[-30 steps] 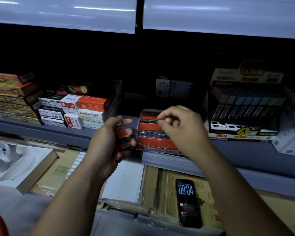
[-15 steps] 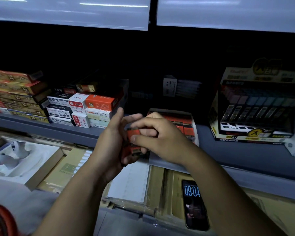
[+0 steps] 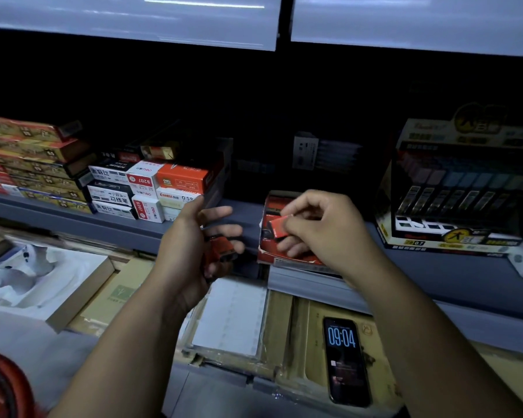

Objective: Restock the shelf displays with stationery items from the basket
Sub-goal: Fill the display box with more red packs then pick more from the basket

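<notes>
My left hand (image 3: 194, 245) cradles a few small orange-red packs (image 3: 221, 251) in its palm, fingers loosely curled round them. My right hand (image 3: 320, 230) pinches one small orange-red pack (image 3: 280, 226) between thumb and fingers, just over the open red display box (image 3: 267, 257) at the front of the grey shelf (image 3: 127, 227). The box's contents are mostly hidden behind my right hand. A curved red rim (image 3: 0, 384), perhaps the basket, shows at the bottom left corner.
Stacked stationery boxes (image 3: 145, 188) fill the shelf's left side. A large pen display carton (image 3: 456, 188) stands at the right. Below lie cardboard boxes (image 3: 109, 297), white packaging (image 3: 27, 279) and a phone (image 3: 344, 360) showing 09:04. The shelf back is dark.
My right hand took one pack from the stack in my left hand and carried it right, to the red display box. The left hand stayed put with the other packs.
</notes>
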{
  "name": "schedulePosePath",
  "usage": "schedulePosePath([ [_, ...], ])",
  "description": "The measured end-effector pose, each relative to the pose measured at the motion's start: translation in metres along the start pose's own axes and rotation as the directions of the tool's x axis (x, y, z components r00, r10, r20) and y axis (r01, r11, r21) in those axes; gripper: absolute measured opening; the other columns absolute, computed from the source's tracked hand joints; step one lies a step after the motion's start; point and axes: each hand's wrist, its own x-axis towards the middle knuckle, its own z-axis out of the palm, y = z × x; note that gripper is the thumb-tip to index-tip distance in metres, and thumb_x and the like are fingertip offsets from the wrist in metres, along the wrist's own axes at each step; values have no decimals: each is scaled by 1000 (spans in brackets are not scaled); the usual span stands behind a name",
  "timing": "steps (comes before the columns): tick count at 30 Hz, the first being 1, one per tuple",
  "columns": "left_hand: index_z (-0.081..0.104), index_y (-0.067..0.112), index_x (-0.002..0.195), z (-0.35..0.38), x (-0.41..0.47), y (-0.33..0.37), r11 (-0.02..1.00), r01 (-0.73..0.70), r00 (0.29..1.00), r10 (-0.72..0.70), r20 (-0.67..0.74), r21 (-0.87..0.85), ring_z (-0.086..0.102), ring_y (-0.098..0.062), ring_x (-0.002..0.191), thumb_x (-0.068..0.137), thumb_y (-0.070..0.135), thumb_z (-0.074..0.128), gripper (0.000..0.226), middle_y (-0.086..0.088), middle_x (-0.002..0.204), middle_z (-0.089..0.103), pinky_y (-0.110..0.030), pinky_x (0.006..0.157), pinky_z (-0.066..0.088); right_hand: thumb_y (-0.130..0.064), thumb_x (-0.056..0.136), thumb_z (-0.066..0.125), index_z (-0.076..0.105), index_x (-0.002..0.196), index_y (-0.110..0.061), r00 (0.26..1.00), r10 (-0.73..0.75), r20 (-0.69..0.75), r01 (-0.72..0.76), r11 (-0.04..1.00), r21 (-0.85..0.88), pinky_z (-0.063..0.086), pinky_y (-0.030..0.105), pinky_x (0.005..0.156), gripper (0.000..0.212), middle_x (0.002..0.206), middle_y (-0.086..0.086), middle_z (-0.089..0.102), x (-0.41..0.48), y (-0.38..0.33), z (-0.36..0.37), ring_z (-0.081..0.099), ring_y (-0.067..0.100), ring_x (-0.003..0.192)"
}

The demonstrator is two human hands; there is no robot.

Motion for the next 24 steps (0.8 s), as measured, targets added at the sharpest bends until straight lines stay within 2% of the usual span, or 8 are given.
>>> schedulePosePath([
  [3, 66, 11, 114, -1, 2, 1, 1000, 5, 1000, -6, -20, -21, 62, -18, 48, 105, 48, 40, 46, -7, 70, 67, -14, 32, 22, -14, 82, 78, 66, 70, -15, 995, -42, -89, 14, 955, -295, 50, 28, 52, 16, 61, -5, 67, 3, 11, -2, 67, 8, 56],
  [6, 66, 11, 114, 1, 1, 0, 999, 8, 1000, -9, -23, -31, 62, -18, 49, 105, 47, 41, 45, -7, 70, 66, -14, 32, 23, -24, 82, 80, 65, 64, -12, 996, -30, -81, -6, 908, -420, 37, 19, 51, 27, 51, -19, 59, 2, 15, 0, 54, -6, 48],
  [9, 65, 11, 115, 3, 0, -1, 1000, 12, 1000, -13, -16, -27, 62, -19, 50, 104, 47, 43, 44, -7, 71, 66, -15, 31, 24, -28, 84, 77, 64, 61, -12, 997, -43, -64, 6, 873, -488, 38, 20, 53, 30, 52, -12, 61, -1, 14, 4, 55, -2, 51],
  [12, 66, 11, 115, 4, -2, -2, 1000, 20, 1000, -20, -16, -12, 62, -18, 50, 104, 48, 43, 44, -6, 70, 66, -15, 32, 24, -33, 88, 72, 65, 63, -12, 998, -49, 38, 62, 823, -565, 38, 23, 53, 33, 54, -4, 59, -4, 14, 9, 51, 3, 49],
  [15, 66, 11, 116, 4, -2, -2, 1000, 21, 1000, -21, -13, -3, 62, -18, 51, 104, 48, 44, 45, -6, 71, 67, -15, 31, 24, -35, 93, 68, 65, 65, -15, 995, -76, 69, 100, 846, -524, 36, 22, 53, 34, 52, -7, 54, -4, 15, 11, 46, 3, 46],
  [20, 65, 13, 117, 5, -4, 0, 999, -5, 1000, 5, 7, 44, 61, -19, 52, 103, 51, 44, 46, -6, 70, 67, -16, 32, 23, -33, 96, 61, 65, 76, -23, 988, -132, 77, 153, 873, -463, 43, 28, 54, 23, 61, -7, 61, -2, 18, 11, 49, 3, 50],
  [24, 63, 14, 120, 7, -6, 0, 995, -32, 998, 26, 61, 97, 62, -21, 52, 102, 55, 43, 49, -7, 72, 68, -16, 35, 21, -27, 91, 66, 68, 82, -24, 931, -355, 86, 360, 853, -377, 46, 30, 60, 10, 79, -5, 55, -6, 10, 17, 50, 7, 64],
])
